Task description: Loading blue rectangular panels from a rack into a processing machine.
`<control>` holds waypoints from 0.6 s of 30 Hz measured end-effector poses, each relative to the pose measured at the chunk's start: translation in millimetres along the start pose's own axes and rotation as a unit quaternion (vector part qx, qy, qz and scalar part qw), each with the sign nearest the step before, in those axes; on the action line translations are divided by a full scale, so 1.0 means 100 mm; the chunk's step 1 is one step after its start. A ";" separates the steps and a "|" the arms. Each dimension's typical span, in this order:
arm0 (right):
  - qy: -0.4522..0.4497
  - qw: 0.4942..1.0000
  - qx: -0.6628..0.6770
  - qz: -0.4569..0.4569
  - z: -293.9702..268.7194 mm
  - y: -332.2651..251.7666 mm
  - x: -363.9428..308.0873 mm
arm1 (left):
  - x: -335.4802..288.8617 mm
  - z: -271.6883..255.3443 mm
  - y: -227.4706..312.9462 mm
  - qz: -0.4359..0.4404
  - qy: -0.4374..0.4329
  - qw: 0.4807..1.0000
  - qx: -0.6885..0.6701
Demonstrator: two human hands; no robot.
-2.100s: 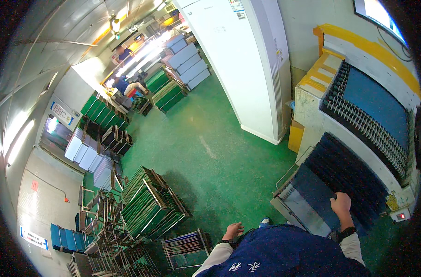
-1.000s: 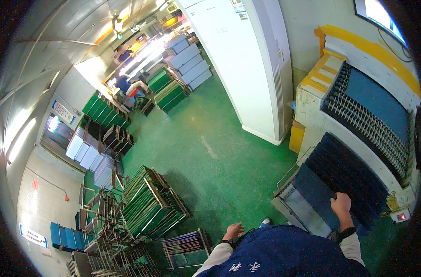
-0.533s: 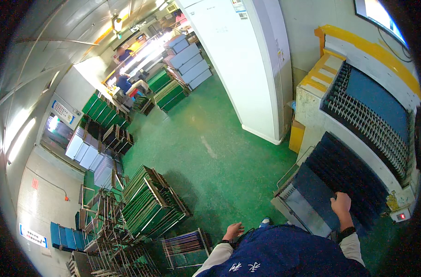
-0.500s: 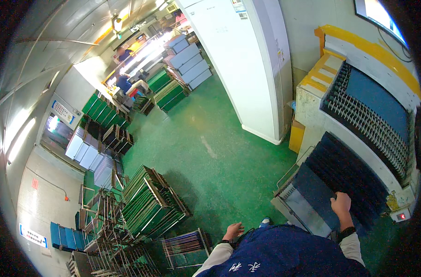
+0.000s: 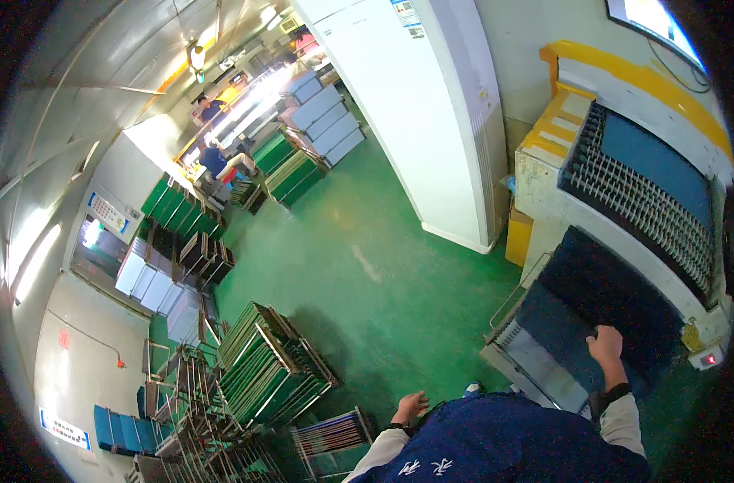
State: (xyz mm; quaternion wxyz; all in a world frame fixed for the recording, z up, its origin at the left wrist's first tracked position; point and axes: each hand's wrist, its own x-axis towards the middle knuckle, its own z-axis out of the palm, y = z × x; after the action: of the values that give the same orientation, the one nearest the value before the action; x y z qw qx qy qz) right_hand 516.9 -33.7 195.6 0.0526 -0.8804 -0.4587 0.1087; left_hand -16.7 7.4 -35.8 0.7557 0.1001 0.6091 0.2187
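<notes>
My right hand (image 5: 606,344) is closed at the near edge of a dark blue panel (image 5: 554,317), its fingers curled over the edge and partly hidden. That panel leans in a metal rack (image 5: 508,352) at my right, with more dark blue panels (image 5: 604,278) behind it. My left hand (image 5: 413,405) is held out beside my dark blue apron, above the green floor. Its fingers are loosely bent and apart, with nothing seen in them.
A machine with rows of rollers (image 5: 645,213) stands beyond the rack, below a screen. A tall white cabinet (image 5: 419,105) rises ahead. Racks of green boards (image 5: 274,366) and bare metal frames (image 5: 210,435) stand at left. People sit at a lit bench (image 5: 246,121) far off.
The whole view has shifted slightly. My right hand stays at the panel's edge, and the dark panels behind it look more like one flat surface now. My left hand has hardly moved.
</notes>
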 end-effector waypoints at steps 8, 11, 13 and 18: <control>-0.016 0.999 -0.016 0.048 -0.10 -0.06 -0.04 | -0.06 -0.37 0.09 0.192 -0.045 0.954 0.226; -0.036 0.998 -0.006 0.050 -0.16 -0.17 0.01 | 0.22 -0.90 -0.10 0.108 -0.036 0.972 0.204; -0.023 0.998 -0.011 0.059 -0.10 -0.11 0.00 | 0.31 -0.96 -0.17 0.107 -0.057 0.976 0.183; 0.014 0.998 -0.011 0.057 0.01 -0.05 0.00 | 0.19 -0.82 -0.14 -0.040 0.005 0.999 -0.024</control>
State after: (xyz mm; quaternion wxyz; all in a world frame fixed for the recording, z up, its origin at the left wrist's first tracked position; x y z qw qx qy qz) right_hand 513.0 -31.3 195.8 0.0428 -0.9072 -0.4080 0.0935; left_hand -89.9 -5.4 -78.1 0.7631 0.0558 0.6109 0.2033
